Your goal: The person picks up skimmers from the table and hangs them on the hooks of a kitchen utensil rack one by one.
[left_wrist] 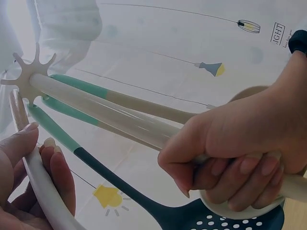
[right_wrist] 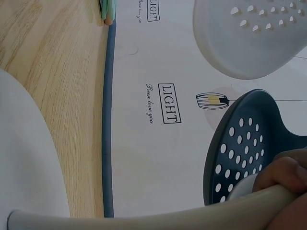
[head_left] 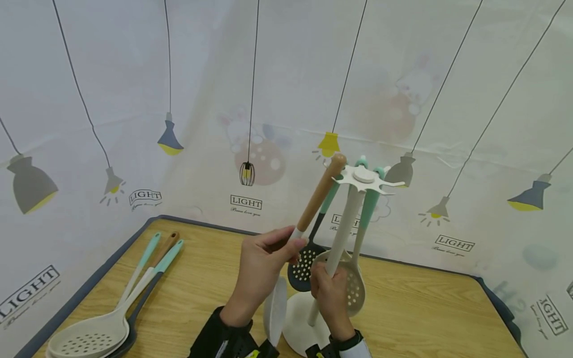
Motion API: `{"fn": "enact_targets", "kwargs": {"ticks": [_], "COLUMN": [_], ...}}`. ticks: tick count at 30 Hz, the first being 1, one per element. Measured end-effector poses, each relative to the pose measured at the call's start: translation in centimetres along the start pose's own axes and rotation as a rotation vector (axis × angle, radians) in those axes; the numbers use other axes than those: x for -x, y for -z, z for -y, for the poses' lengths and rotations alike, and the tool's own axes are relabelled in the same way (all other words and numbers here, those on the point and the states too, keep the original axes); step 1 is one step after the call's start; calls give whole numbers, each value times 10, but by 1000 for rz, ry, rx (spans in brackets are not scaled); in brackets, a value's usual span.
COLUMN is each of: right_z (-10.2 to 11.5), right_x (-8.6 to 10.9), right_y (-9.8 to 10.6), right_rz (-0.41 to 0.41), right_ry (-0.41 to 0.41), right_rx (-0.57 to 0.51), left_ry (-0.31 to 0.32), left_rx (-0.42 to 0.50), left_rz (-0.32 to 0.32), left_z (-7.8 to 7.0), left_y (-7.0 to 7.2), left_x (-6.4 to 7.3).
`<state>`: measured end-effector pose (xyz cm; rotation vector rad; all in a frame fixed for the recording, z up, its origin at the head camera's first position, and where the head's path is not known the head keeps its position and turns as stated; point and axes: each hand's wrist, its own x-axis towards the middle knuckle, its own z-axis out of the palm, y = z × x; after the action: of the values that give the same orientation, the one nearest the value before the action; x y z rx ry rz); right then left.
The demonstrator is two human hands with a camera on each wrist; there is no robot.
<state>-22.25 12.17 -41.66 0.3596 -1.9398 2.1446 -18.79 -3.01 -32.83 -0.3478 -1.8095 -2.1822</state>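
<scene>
My left hand [head_left: 264,263] pinches a white skimmer [head_left: 275,311] with a wooden handle at its pale neck, just below the wood. It is tilted, its handle top overlapping the stand's hooks in the head view. Its perforated head shows in the right wrist view. My right hand [head_left: 332,291] grips the pole of a white utensil stand [head_left: 346,223]. From the hooked top ring [left_wrist: 36,81] hang a dark skimmer [head_left: 304,266] with a green handle, a beige slotted spoon [head_left: 356,286] and another beige utensil with a green handle, its head partly hidden behind my right hand.
On the wooden table [head_left: 425,308], several utensils [head_left: 89,338] lie piled at the left, with green and wooden handles pointing away. The stand's round base [head_left: 295,323] is below my hands. A cloth backdrop [head_left: 286,74] printed with lamps hangs behind the table's dark edge.
</scene>
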Motion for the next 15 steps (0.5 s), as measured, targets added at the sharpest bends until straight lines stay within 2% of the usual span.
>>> {"fn": "enact_targets", "kwargs": {"ticks": [15], "right_z": [0], "right_x": [0], "right_y": [-1], "right_rz": [6], "right_ry": [25], "right_rx": [-16], "left_ry": [22], "left_rx": [-12], "left_rz": [1], "left_z": [5], "left_y": [-2], "left_x": [0]}}
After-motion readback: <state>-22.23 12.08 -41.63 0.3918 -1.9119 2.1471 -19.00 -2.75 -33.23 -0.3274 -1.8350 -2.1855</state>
